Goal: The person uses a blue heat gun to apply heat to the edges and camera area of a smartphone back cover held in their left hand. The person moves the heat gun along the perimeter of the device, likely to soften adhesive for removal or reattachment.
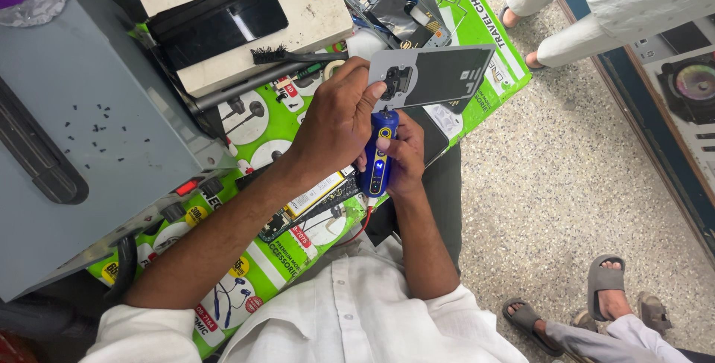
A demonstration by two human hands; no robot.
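While my left hand point(339, 121) grips the phone cover point(432, 76), my right hand point(402, 158) clenches the blue tool point(378, 156) beneath; a slip could scratch it.

A black-bristled brush point(287, 55) lies at twelve o'clock, a dark glass phone point(220, 22) on a white slab point(313, 17) beyond; small black screws point(93, 128) dot the grey box point(89, 184) at nine o'clock.

Phone back cover point(439, 74) in left hand point(339, 121)
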